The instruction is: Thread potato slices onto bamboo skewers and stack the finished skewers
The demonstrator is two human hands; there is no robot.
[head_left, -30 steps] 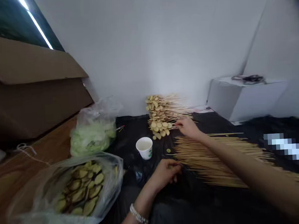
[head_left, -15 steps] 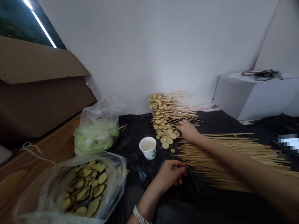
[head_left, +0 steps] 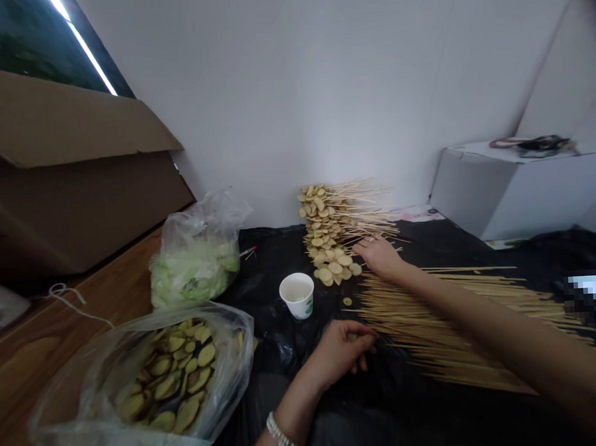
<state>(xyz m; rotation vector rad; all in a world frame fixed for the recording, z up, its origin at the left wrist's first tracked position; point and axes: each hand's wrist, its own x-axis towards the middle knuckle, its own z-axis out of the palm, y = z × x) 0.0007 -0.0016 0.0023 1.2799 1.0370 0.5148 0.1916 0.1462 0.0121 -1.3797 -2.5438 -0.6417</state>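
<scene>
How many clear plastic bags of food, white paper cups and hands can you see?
Clear plastic bags of food: 2 (bag of pale green leaves, bag of sliced vegetables)
White paper cups: 1 (cup)
Hands: 2 (left hand, right hand)
Total: 5

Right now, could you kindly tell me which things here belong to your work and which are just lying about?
Work: left hand holding a small slice; right hand; loose wooden skewers; skewered pale slices.
Lying about: paper cup; bagged greens; cardboard box.
</scene>
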